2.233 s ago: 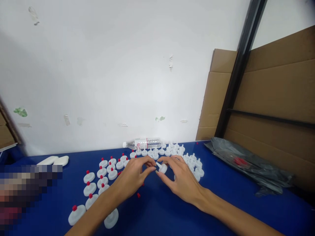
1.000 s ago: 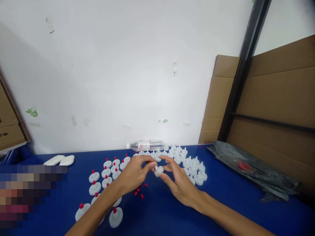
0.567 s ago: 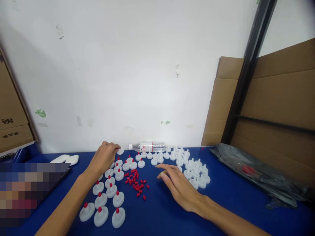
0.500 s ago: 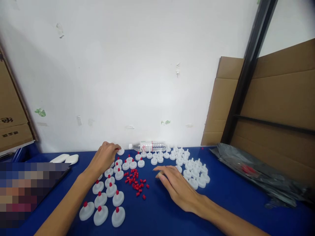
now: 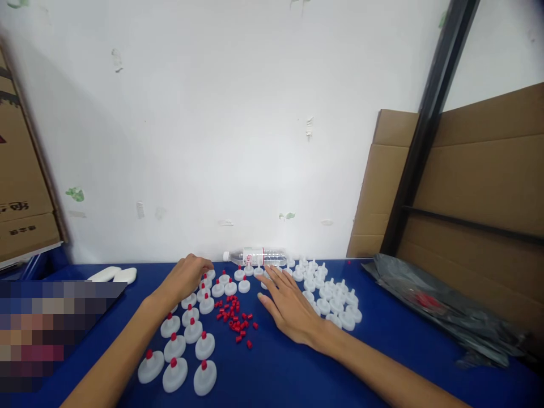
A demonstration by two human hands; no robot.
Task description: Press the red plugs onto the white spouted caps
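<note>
My left hand (image 5: 185,279) is at the back of the group of white nozzle caps with red tips (image 5: 204,377). Its fingers are closed at a white nozzle cap (image 5: 210,274), whose top they partly hide. My right hand (image 5: 293,311), fingers stretched out and slightly apart, reaches over white nozzle caps without red tips (image 5: 338,300). Its fingertips cover some of them. Between my hands lies a loose scatter of small red tips (image 5: 235,324) on the blue table (image 5: 263,379).
A clear plastic bottle (image 5: 275,258) lies on its side along the wall. White oval pieces (image 5: 125,276) rest at the left, beside a pixelated dark-edged panel (image 5: 97,294). Grey plastic bags (image 5: 408,283) lie at the right, before cardboard (image 5: 480,175) and a black post (image 5: 419,141).
My left hand has lowered with the white nozzle cap towards the table. My right hand has moved forward and left over the untipped caps, its fingers straightening. The view has tilted up slightly.
</note>
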